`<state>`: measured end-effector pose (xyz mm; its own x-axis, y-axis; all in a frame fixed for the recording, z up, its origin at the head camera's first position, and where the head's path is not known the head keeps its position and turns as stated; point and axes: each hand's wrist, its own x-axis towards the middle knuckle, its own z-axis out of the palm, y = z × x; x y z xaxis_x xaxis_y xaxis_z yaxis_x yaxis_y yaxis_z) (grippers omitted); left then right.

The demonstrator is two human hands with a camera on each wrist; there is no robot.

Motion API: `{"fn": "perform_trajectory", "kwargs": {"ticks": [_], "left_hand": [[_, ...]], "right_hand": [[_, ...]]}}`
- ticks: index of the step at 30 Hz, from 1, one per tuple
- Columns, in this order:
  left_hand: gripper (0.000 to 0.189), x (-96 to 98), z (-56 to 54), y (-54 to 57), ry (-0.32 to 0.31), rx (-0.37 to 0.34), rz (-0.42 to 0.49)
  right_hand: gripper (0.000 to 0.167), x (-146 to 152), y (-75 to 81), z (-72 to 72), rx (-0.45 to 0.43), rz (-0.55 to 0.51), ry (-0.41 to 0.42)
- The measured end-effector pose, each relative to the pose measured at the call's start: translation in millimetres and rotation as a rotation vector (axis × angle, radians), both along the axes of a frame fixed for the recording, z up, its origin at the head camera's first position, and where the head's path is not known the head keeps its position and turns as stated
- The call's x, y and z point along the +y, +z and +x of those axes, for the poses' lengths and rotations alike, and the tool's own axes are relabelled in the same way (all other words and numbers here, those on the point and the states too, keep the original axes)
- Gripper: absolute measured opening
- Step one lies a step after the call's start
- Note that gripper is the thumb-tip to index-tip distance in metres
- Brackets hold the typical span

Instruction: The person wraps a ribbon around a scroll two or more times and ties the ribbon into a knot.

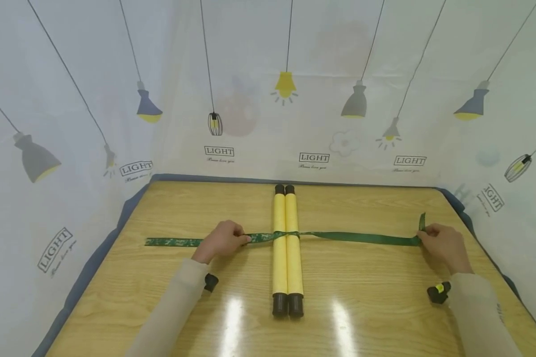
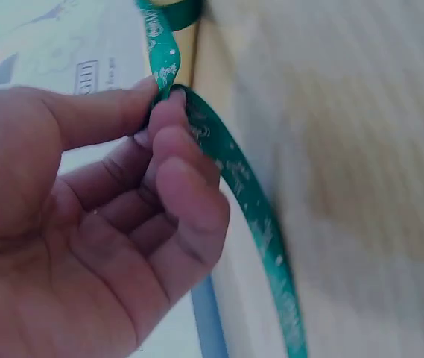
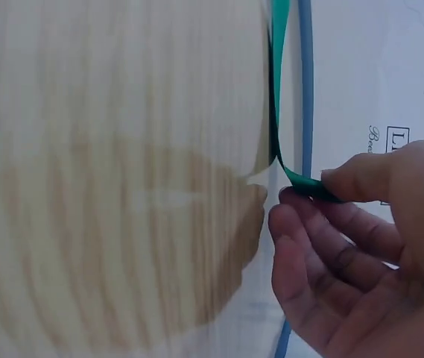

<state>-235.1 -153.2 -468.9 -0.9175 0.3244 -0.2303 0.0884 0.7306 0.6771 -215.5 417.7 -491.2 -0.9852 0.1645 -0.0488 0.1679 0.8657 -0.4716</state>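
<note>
Two yellow paper tubes with dark brown end caps lie side by side at the middle of the table, a left tube point(image 1: 279, 267) and a right tube point(image 1: 296, 267). A green patterned ribbon point(image 1: 362, 238) crosses round both tubes near their middle and runs out to either side. Left of the tubes, my left hand point(image 1: 223, 239) pinches the ribbon between thumb and fingertips, its tail trailing onto the table. Far to the right, my right hand point(image 1: 444, 243) pinches the other part near its end, and a short tip sticks up. In the right wrist view the ribbon point(image 3: 276, 89) looks taut.
The wood-grain table point(image 1: 366, 208) is bounded at the back and sides by a white curtain point(image 1: 268, 44) printed with hanging lamps. A dark wrist device point(image 1: 438, 292) shows below the right hand, another point(image 1: 211, 282) by the left sleeve.
</note>
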Motion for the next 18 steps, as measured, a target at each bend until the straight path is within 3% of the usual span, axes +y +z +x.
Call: {"fn": "perform_trajectory", "kwargs": {"ticks": [6,11,18], "left_hand": [[0.031,-4.6,2.0,11.5,-0.111,0.000,0.065],[0.030,-6.1,4.8,16.7,-0.160,-0.013,0.131],[0.032,-3.5,4.7,18.1,-0.185,0.030,0.157]], "right_hand": [[0.060,-18,1.2,4.3,0.055,-0.154,-0.004],[0.066,-39,5.3,8.4,0.059,-0.287,0.005],[0.059,-70,16.1,11.1,0.111,-0.305,0.062]]}}
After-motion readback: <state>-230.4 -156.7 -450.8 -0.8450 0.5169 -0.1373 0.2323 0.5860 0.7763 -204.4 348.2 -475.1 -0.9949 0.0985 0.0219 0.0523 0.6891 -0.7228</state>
